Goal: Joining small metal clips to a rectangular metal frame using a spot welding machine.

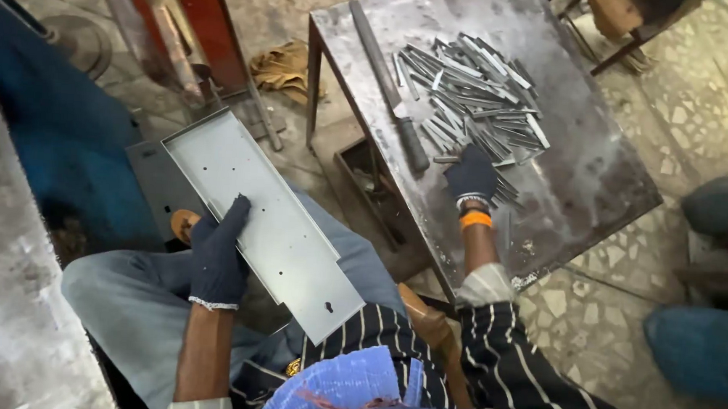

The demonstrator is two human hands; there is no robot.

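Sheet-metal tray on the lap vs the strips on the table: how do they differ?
The tray is one long, wide panel with raised edges and small holes; the strips are many short, narrow pieces. The tray rests across the lap under the left hand; the strips lie heaped on the table, the right hand at their edge. Both are grey metal.

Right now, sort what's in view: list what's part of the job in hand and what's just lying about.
In hand:
left hand, gloved, holding the long metal tray across the lap
right hand, gloved, on the pile of metal strips
metal table under the strips

Lying about:
large file on the table
crumpled rag on the floor
small open box beside the table
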